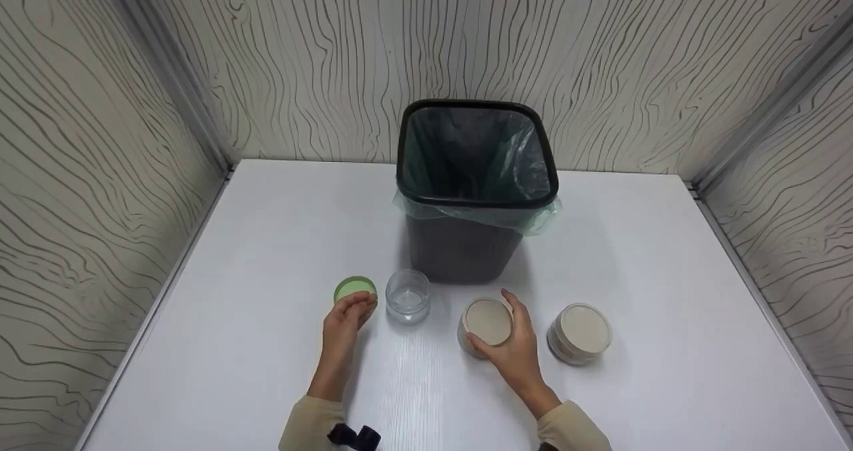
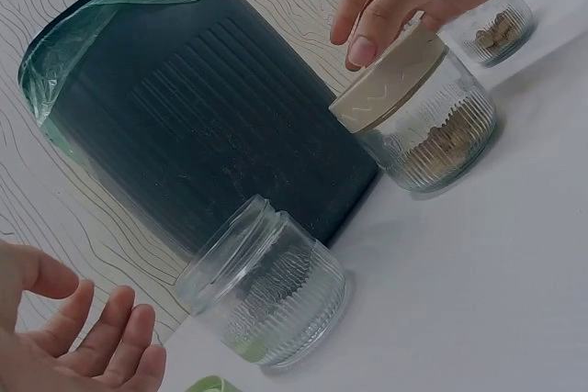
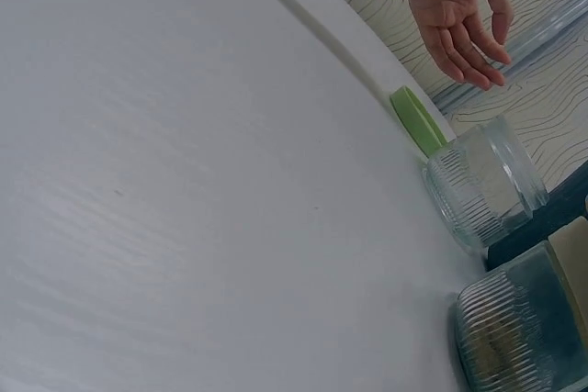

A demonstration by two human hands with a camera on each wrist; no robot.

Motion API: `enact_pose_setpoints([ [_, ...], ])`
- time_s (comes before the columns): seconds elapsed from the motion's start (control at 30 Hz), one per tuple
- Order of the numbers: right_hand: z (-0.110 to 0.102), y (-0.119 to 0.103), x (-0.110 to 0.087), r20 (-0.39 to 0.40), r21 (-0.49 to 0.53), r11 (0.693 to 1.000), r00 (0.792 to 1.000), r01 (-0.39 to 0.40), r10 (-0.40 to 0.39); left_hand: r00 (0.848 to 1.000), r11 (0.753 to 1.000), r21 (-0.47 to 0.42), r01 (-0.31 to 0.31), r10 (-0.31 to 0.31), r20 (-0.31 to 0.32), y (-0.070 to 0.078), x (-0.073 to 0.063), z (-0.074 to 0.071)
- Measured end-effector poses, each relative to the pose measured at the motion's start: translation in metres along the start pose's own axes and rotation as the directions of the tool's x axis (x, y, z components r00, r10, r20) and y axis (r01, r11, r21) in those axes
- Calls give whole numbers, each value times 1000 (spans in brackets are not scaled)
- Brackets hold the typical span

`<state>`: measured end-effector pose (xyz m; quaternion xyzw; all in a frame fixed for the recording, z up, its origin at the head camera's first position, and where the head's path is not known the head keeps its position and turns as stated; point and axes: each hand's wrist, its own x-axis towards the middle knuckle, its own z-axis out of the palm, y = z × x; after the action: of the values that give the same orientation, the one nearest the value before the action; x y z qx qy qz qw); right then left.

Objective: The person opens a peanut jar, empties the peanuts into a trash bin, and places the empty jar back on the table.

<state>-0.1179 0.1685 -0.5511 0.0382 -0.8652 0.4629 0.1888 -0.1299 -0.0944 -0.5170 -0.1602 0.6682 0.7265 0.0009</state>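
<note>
My right hand (image 1: 516, 351) spreads its thumb and fingers about the beige lid of a ribbed glass jar (image 2: 436, 135). Its thumb tip is at the lid's top edge in the left wrist view; whether it touches cannot be told. Brown pieces lie inside this jar, which stands upright. Loosely bent, my left hand (image 1: 346, 318) is above a green lid (image 3: 418, 121) on the table and holds nothing. Between the hands stands an uncovered clear jar (image 1: 408, 298), with no contents visible. To the right is a second beige-lidded jar (image 1: 580, 334), also with brown pieces.
A dark trash bin (image 1: 460, 248) with a green plastic liner stands behind the jars on the white table (image 1: 666, 344). Wood-patterned panels (image 1: 320, 64) enclose the table at the back and both sides.
</note>
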Motion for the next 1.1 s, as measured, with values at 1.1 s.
enact_pose_setpoints([
  [1.1,16,26,-17,76,94,960,963,-264,257,995,994,39,-98,97,18,1,-4,16],
])
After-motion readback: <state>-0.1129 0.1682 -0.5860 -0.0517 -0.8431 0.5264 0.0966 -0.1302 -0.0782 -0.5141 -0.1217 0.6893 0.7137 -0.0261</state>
